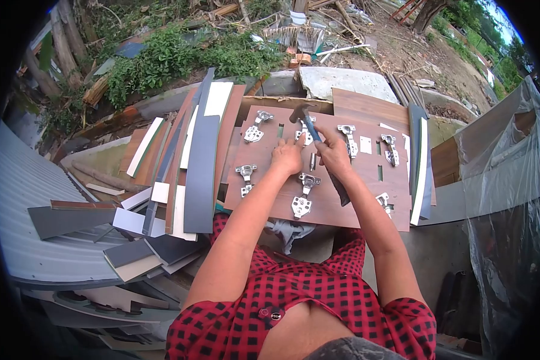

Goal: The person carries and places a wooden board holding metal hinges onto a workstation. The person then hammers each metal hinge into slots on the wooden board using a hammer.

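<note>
A brown wood-grain board (pixel 270 198) lies before me with several metal hinges on it. My right hand (pixel 334 151) is wrapped round a hammer (pixel 303 112), its dark head over the hinge (pixel 304 133) at the top middle and its handle end pointing toward me. Beside that hinge, my left hand (pixel 288 156) is closed with the fingers bent at its lower left edge; what they pinch is too small to make out. Another hinge (pixel 303 195) lies nearer to me, between my forearms. A small metal piece (pixel 312 161) sits between my hands.
Stacked strips and panels (pixel 199 174) stand at the left edge of the board. More offcuts (pixel 135 258) are piled at the lower left. Long strips (pixel 421 162) line the right side. Clear plastic sheeting (pixel 504 210) hangs at far right. A concrete slab (pixel 345 83) lies behind.
</note>
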The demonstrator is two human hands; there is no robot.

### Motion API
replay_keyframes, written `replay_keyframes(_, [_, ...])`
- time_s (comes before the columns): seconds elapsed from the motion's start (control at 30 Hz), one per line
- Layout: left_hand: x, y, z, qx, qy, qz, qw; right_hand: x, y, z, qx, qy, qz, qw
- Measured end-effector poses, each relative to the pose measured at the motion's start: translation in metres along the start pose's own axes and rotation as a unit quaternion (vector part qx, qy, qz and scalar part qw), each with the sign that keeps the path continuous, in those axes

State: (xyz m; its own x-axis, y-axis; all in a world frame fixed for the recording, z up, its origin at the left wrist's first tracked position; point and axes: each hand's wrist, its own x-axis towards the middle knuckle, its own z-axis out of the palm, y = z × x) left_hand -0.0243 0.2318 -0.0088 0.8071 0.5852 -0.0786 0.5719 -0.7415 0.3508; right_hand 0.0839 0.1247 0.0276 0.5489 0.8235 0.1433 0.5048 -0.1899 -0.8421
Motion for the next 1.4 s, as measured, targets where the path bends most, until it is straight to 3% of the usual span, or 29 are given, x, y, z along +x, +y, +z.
replay_keyframes(0.07, [-0.002, -0.005, -0.003, -0.029, 0.010, 0.010, 0.999, -0.025, -0.019, -0.015, 0.097, 0.038, 0.050, 0.993])
replay_keyframes(0.2, [-0.005, -0.025, -0.011, -0.122, 0.031, 0.019, 0.992, -0.066, 0.002, -0.034, 0.090, 0.049, 0.084, 0.991])
replay_keyframes(0.3, [0.003, -0.056, -0.007, -0.126, 0.206, 0.032, 0.970, -0.090, 0.030, -0.031, 0.116, 0.054, 0.123, 0.984])
replay_keyframes(0.33, [0.003, -0.063, -0.018, -0.124, 0.205, 0.030, 0.970, -0.095, 0.034, -0.030, 0.131, 0.058, 0.137, 0.980])
replay_keyframes(0.4, [0.008, -0.078, -0.038, -0.055, 0.192, -0.059, 0.978, -0.103, 0.033, -0.031, 0.161, 0.058, 0.149, 0.974])
replay_keyframes(0.6, [0.036, -0.118, -0.032, -0.089, 0.185, -0.130, 0.970, -0.104, 0.039, -0.031, 0.240, 0.061, 0.173, 0.953])
replay_keyframes(0.73, [0.045, -0.126, -0.026, -0.109, 0.150, -0.111, 0.976, -0.105, 0.043, -0.030, 0.250, 0.064, 0.181, 0.949])
replay_keyframes(0.93, [0.050, -0.113, -0.026, -0.095, 0.176, -0.150, 0.968, -0.104, 0.037, -0.031, 0.252, 0.064, 0.196, 0.945])
replay_keyframes(1.23, [0.047, -0.121, -0.017, -0.131, 0.202, -0.128, 0.962, -0.105, 0.036, -0.029, 0.233, 0.074, 0.199, 0.949])
replay_keyframes(1.3, [0.040, -0.128, -0.008, -0.086, 0.315, -0.112, 0.938, -0.105, 0.036, -0.029, 0.236, 0.074, 0.197, 0.948])
replay_keyframes(1.4, [0.027, -0.141, -0.003, -0.115, 0.271, -0.110, 0.949, -0.103, 0.037, -0.034, 0.239, 0.072, 0.188, 0.950])
